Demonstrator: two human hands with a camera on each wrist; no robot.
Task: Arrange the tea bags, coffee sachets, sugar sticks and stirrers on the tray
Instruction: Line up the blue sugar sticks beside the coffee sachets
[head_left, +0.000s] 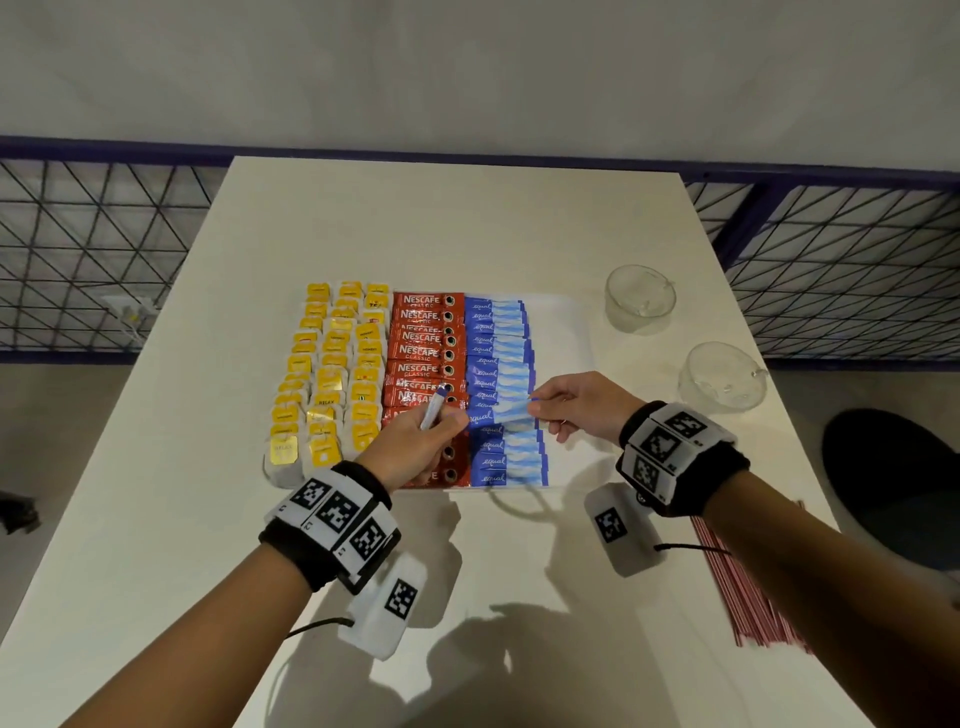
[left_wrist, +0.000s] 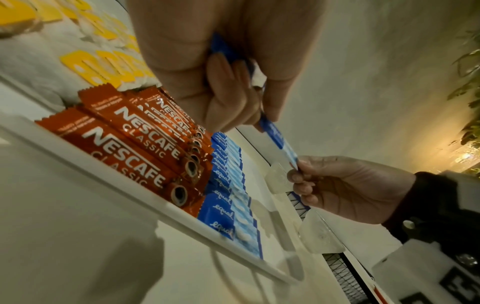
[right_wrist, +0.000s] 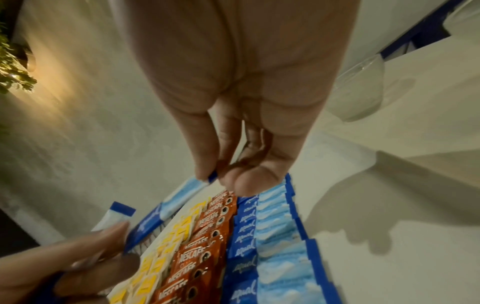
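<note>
On the white bench (head_left: 208, 519) lies a white tray (head_left: 563, 332), filled from its left edge: three columns of yellow-tagged tea bags (head_left: 332, 374), then a column of red coffee sachets (head_left: 423, 343), then overlapping blue sugar sticks (head_left: 498, 358). The tray's right part is bare. Over the sachets the left hand (head_left: 415, 447) is curled round a few sugar sticks – one end pokes up past the thumb. From that bunch one held stick (left_wrist: 279, 139) stretches across to the right hand (head_left: 582, 410), whose thumb and forefinger pinch its far tip while the other fingers hang loosely curled. Right of the tray stand two clear glass bowls (head_left: 640, 296). Red stirrers (head_left: 748, 603) lie bundled by the bench's right edge – beside the right forearm.
</note>
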